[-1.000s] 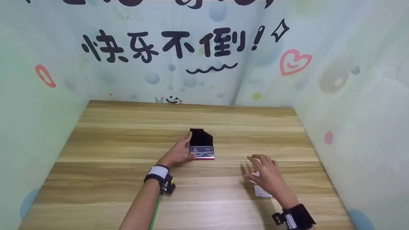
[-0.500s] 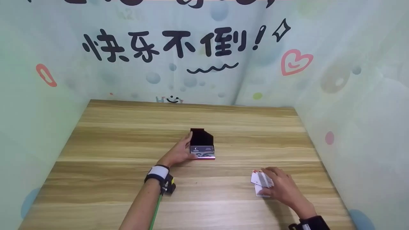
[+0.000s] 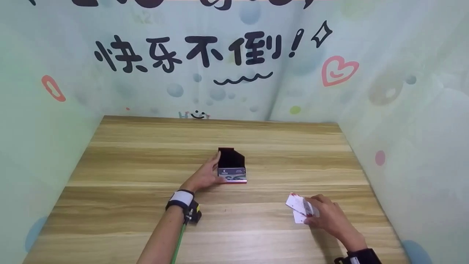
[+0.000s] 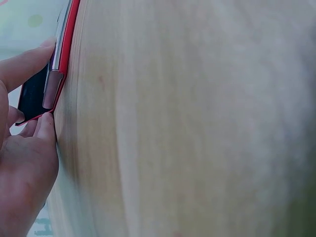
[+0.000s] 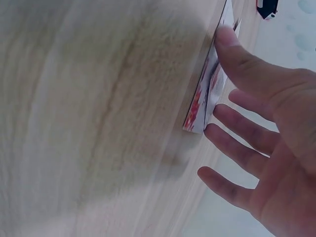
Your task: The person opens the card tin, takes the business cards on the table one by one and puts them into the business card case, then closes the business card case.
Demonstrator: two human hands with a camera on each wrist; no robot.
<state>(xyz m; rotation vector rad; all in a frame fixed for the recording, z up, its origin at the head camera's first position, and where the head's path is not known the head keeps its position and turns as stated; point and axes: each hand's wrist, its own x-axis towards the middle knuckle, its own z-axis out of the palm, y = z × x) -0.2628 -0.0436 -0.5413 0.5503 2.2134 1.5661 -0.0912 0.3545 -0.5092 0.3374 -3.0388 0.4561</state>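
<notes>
My left hand (image 3: 202,178) holds the left side of a card case (image 3: 231,158), its lid standing up and its inside black. The thumb lies at the front edge and the fingers at the lid. A grey patterned card (image 3: 234,171) shows in the case. In the left wrist view the case has a red outside (image 4: 65,44) and a silvery rim. To the right, my right hand (image 3: 332,217) pinches white cards with red print (image 3: 296,204) between thumb and fingers. They fan apart at an angle, one tilted over another, as the right wrist view also shows (image 5: 200,106).
Both things are on or close over a wood-grain table (image 3: 146,146). Printed cloth walls (image 3: 234,99) enclose it at the back and both sides. A green cord (image 3: 178,242) runs along the left forearm from the wrist camera (image 3: 194,212).
My right hand has come down and to the right onto the white cards, and now pinches them, with the upper one tilting up. My left hand and the card case have stayed put.
</notes>
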